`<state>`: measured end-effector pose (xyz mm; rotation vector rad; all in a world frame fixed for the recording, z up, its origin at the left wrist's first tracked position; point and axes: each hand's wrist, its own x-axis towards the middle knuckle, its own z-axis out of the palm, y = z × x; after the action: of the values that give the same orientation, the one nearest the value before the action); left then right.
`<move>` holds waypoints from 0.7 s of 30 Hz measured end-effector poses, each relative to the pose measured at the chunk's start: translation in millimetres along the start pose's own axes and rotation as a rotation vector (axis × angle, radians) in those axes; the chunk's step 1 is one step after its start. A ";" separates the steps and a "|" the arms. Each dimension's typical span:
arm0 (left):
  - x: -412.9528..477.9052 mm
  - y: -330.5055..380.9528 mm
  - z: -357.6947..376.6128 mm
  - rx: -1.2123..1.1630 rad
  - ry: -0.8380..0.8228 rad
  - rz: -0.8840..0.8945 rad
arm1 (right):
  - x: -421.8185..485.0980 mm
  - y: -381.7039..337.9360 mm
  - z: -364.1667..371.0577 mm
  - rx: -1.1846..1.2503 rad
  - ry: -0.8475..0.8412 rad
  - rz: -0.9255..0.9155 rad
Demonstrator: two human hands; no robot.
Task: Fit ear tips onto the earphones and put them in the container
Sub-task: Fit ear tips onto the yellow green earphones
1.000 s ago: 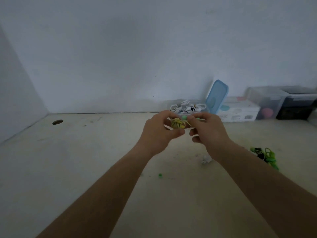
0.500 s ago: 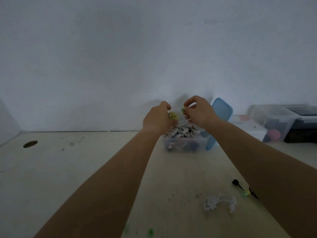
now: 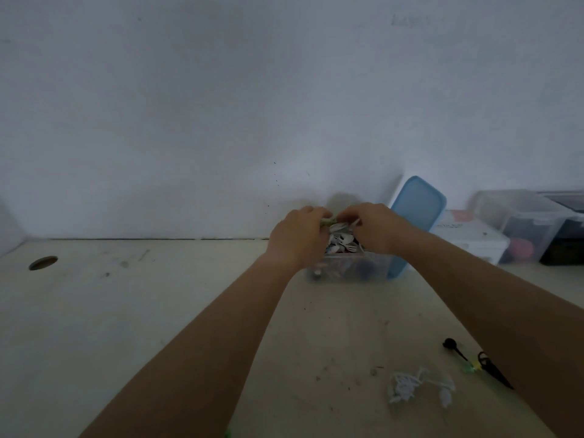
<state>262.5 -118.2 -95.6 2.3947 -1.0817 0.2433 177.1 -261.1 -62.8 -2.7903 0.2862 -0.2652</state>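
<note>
Both hands are held over the open container (image 3: 347, 270), a clear, rectangular plastic tub standing on the bench (image 3: 158, 311) close to the wall (image 3: 284, 105).

The left hand (image 3: 297, 238) has its fingers (image 3: 311, 211) curled and pinches the left end of the green earphones (image 3: 328, 221), a small yellow-green bundle. The right hand (image 3: 376, 229), fingers (image 3: 350, 213) likewise curled, pinches the same bundle at its right end. The bundle is above the container's far rim, not inside it. Whether an ear tip is fitted cannot be told.

Inside the container lies a heap of white earphones (image 3: 343, 241), glossy and rounded; darker items show blurred through the front wall.

A pale blue lid (image 3: 417, 213), flat with rounded corners, stands tilted against the wall, touching the container's right side. Just right of it is a white box (image 3: 467, 238) bearing dark print and a reddish patch; the print is too small to read. Further right is a translucent bin (image 3: 518, 221) with a clip-on lid, a round pink object (image 3: 521, 249) visible through it, then a dark bin (image 3: 565, 246).

Faint marks on the wall at upper right are illegible.

The bench surface is pale, matt and scuffed, with a round hole (image 3: 43, 263) at far left. On it, near the right forearm, lie a tangled white cable set (image 3: 410, 385) and a black earphone set (image 3: 480, 365) with a green piece on it.
</note>
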 end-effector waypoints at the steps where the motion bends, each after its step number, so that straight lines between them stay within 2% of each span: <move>1: 0.4 0.5 0.7 0.019 -0.033 0.005 | 0.1 -0.4 0.7 -0.041 -0.038 0.007; 4: 3.9 -0.2 -3.4 0.053 -0.083 -0.031 | 3.0 -0.7 4.8 -0.137 -0.097 0.044; 7: 6.7 -3.0 -5.4 0.068 -0.105 -0.061 | 6.4 -1.7 8.0 -0.185 -0.044 0.040; 13: 5.6 -5.8 0.7 0.013 -0.109 -0.058 | 3.6 7.9 12.7 0.047 0.004 0.006; 16: 8.7 -7.2 2.7 -0.025 -0.102 -0.047 | 7.4 11.8 16.6 -0.011 -0.013 -0.001; 21: 8.6 -4.0 5.8 -0.124 -0.095 -0.027 | 10.3 16.5 20.9 0.037 0.088 -0.052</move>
<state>271.0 -124.6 -99.1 2.3282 -1.0732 0.0524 188.7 -272.6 -86.3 -2.7563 0.2272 -0.4027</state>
